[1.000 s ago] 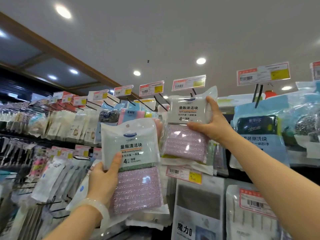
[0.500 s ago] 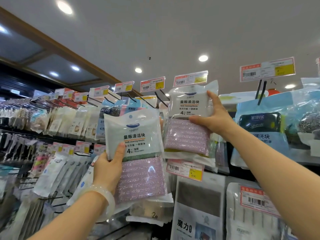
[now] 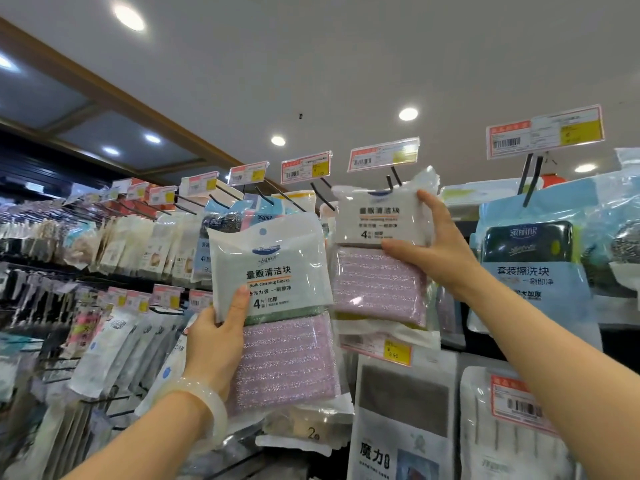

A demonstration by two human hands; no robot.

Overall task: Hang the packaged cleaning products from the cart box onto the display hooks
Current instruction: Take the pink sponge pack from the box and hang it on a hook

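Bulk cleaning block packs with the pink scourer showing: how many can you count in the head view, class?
2. One pack is gripped by the left hand, lower centre. The other pack is held by the right hand up at the display hook. More may hang hidden behind it.

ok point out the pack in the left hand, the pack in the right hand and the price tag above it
left-hand pack (image 3: 273,282): head view, on its white printed label
right-hand pack (image 3: 377,285): head view, on its pink sponge
price tag (image 3: 382,154): head view, on the tag's middle

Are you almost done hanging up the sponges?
Not yet. Other hanging packs already fill the neighbouring hooks. The right hand lifts one sponge pack toward the hook; whether it's threaded on is unclear. The left hand holds a second pack, waiting.
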